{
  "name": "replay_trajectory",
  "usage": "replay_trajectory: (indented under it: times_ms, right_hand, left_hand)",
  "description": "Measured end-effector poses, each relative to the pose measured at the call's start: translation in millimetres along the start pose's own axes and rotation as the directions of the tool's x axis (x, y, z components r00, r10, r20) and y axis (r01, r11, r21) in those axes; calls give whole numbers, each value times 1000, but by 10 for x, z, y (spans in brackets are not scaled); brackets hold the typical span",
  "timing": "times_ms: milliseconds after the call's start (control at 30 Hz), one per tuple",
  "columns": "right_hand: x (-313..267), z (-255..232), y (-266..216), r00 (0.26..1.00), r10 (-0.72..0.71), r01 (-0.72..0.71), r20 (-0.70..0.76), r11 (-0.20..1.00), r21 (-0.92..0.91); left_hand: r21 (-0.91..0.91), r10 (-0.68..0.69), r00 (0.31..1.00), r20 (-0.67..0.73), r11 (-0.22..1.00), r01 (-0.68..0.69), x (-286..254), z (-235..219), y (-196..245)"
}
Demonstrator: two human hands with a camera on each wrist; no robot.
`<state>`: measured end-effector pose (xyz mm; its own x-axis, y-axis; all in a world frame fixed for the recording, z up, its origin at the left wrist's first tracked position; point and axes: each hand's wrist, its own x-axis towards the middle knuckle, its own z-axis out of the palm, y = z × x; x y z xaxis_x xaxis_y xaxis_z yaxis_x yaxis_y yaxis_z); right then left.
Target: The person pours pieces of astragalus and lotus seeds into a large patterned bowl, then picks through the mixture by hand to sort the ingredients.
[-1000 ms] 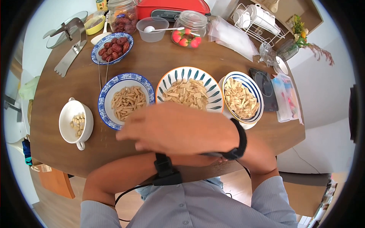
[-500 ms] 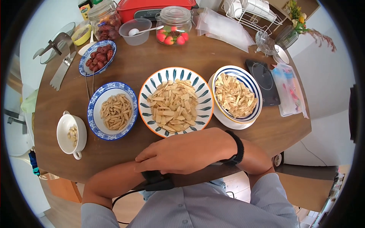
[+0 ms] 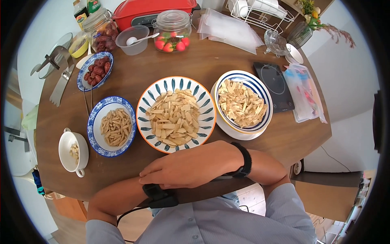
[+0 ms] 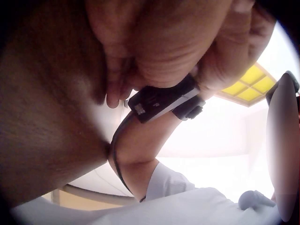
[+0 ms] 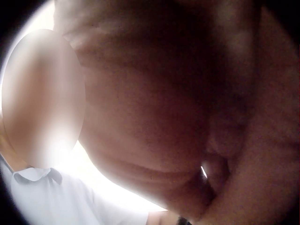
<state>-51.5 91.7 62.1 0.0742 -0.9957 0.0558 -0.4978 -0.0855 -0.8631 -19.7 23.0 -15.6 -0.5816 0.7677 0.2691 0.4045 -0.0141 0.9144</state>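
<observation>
My right hand [image 3: 191, 166] lies palm down across my left wrist in the head view, its fingers fairly straight and touching the wrist strap. My left hand is mostly hidden beneath it; in the left wrist view a palm [image 4: 159, 42] fills the top, finger positions unclear. Just beyond the hands stands an orange-rimmed bowl [image 3: 141, 132] of pale slices. To its left are a blue-patterned bowl [image 3: 92, 136] of thin pale pieces and a white handled cup [image 3: 65, 156] with small pale pieces. A blue-striped bowl [image 3: 265, 95] of thin slices stands at right.
Red dates fill a small bowl [image 3: 81, 84] and a jar [image 3: 105, 38] behind. Farther right are a plastic tub [image 3: 132, 48], a jar of red items [image 3: 172, 30], a red appliance [image 3: 142, 9], plastic bags [image 3: 227, 30], a black scale [image 3: 280, 91] and a dish rack [image 3: 268, 18].
My right hand has come down from in front of the bowls onto my left wrist. The head view has shifted, so the bowls stand farther left in it.
</observation>
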Motion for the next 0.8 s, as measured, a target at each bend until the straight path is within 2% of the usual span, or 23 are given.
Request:
replay_trajectory:
  times_ms: [33, 167, 233, 500, 667, 733, 767, 800]
  right_hand:
    - [11, -34, -20, 993, 56, -55, 108, 998, -4]
    - [23, -5, 2, 994, 39, -39, 106, 999, 1]
    - [11, 76, 58, 996, -43, 43, -77, 999, -11]
    - [-12, 73, 29, 993, -56, 54, -106, 998, -20]
    - [108, -109, -166, 987, -107, 94, -120, 990, -107]
    - [287, -395, -343, 977, -67, 5, -204, 957, -291]
    - [399, -485, -334, 978, -72, 10, -196, 955, -296]
    - [558, -558, -321, 983, 34, -96, -183, 934, -343]
  left_hand:
    - [9, 3, 1000, -6, 1000, -3, -9, 2, 0]
    - [35, 13, 999, -40, 999, -12, -62, 38, -10]
    - [51, 20, 998, -51, 999, -17, -75, 49, -5]
    - [122, 44, 994, -102, 992, -32, -122, 105, 47]
    - [202, 52, 975, -214, 979, -8, -317, 34, 102]
    - [220, 58, 970, -235, 975, -5, -382, 47, 126]
    - [236, 65, 967, -245, 972, -6, -413, 0, 177]
    - [252, 72, 964, -255, 968, -6, -422, 39, 209]
